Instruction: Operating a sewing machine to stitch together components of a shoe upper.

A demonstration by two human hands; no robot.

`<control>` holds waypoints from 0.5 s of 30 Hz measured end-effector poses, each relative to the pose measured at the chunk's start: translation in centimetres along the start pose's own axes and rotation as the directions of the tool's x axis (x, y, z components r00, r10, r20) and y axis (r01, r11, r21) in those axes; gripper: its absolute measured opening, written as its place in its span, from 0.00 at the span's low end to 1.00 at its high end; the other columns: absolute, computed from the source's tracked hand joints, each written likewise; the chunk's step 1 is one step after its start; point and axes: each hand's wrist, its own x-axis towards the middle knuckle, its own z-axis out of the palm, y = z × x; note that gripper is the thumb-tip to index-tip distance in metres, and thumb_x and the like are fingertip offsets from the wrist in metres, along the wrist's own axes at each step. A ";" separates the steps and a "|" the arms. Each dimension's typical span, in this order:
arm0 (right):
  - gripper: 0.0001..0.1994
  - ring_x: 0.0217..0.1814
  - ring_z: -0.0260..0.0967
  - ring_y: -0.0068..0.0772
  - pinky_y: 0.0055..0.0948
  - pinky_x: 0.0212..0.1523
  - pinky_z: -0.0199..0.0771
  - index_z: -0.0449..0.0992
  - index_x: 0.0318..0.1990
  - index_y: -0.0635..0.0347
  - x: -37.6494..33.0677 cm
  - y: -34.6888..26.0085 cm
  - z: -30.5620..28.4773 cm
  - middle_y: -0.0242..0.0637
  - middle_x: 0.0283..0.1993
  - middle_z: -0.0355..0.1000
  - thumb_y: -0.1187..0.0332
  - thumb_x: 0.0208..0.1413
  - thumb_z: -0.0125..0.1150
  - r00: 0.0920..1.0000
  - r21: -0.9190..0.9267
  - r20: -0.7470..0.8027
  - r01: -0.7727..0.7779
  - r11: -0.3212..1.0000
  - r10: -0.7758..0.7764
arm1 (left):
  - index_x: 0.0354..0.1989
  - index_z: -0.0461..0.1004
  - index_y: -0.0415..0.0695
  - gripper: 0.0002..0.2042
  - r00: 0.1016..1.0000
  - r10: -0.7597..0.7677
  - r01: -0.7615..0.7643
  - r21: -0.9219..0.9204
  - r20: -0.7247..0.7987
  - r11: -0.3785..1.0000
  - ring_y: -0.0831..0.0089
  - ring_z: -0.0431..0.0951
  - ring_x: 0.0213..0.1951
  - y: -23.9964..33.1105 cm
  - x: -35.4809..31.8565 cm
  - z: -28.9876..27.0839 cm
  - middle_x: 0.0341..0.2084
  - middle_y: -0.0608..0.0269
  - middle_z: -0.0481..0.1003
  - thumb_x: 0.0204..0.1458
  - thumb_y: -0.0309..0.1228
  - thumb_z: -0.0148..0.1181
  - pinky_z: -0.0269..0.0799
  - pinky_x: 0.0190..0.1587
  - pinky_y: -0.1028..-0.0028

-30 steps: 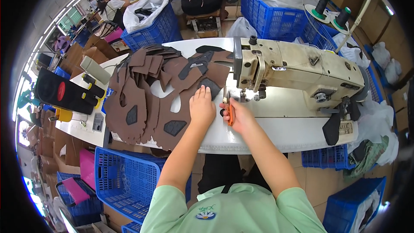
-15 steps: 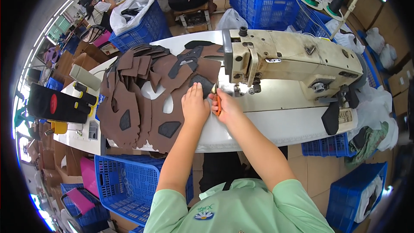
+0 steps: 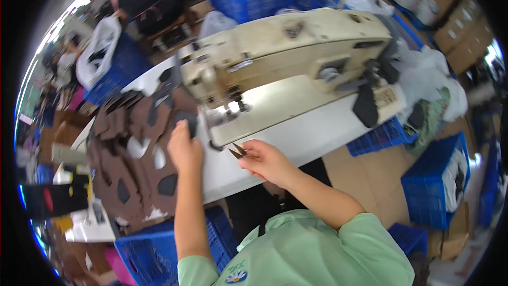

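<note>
Left-hand (image 3: pixel 184 151) fingers lie flat, pressing a brown leather shoe-upper piece (image 3: pixel 177 108) beside the sewing machine (image 3: pixel 286 47) needle, while my right hand (image 3: pixel 264 160) pinches small thread snips (image 3: pixel 237 151) at the white table (image 3: pixel 312 135) edge; many cut pieces (image 3: pixel 127 175) look unsewn.

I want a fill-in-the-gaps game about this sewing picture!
1. The left hand rests on the brown ____ pieces piled on the table.
2. The right hand holds small ____.
3. The cream-coloured machine above the hands is a ____ machine.
4. The crates around the table are ____ in colour.

Missing words: fabric; snips; sewing; blue
</note>
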 end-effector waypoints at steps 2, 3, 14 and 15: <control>0.19 0.37 0.70 0.21 0.24 0.44 0.71 0.71 0.55 0.61 -3.3 -3.9 -4.9 0.30 0.38 0.73 0.68 0.58 0.66 0.946 -0.449 -0.225 0.112 0.887 -0.233 | 0.51 0.74 0.31 0.25 1.000 0.019 -0.019 0.013 -0.009 1.000 0.47 0.74 0.54 -1.5 -0.6 0.2 0.51 0.38 0.75 0.38 0.19 0.53 0.67 0.60 0.57; 0.17 0.37 0.70 0.23 0.24 0.43 0.71 0.76 0.51 0.62 -4.6 -6.4 -7.6 0.31 0.39 0.74 0.71 0.54 0.68 0.821 -0.676 -0.356 0.103 0.730 -0.446 | 0.51 0.74 0.31 0.25 1.000 0.012 -0.013 0.034 0.009 0.999 0.46 0.74 0.55 -1.6 -0.6 -0.4 0.51 0.38 0.74 0.39 0.19 0.53 0.66 0.60 0.57; 0.11 0.46 0.77 0.39 0.41 0.52 0.72 0.84 0.34 0.56 -10.0 -11.1 -36.7 0.39 0.39 0.80 0.79 0.44 0.59 0.596 -0.975 -0.016 -0.189 -0.120 -0.803 | 0.55 0.72 0.34 0.25 0.994 -0.017 0.011 0.059 0.106 0.998 0.49 0.69 0.60 -1.1 -0.7 0.7 0.57 0.44 0.71 0.43 0.21 0.52 0.62 0.63 0.57; 0.11 0.46 0.77 0.41 0.39 0.50 0.73 0.84 0.35 0.57 -10.2 -10.8 -37.1 0.42 0.41 0.80 0.78 0.46 0.57 0.611 -0.973 -0.024 -0.194 -0.121 -0.792 | 0.55 0.72 0.34 0.25 0.994 -0.023 0.018 0.051 0.102 0.999 0.49 0.69 0.59 -1.1 -0.7 0.7 0.57 0.43 0.71 0.43 0.20 0.52 0.62 0.63 0.57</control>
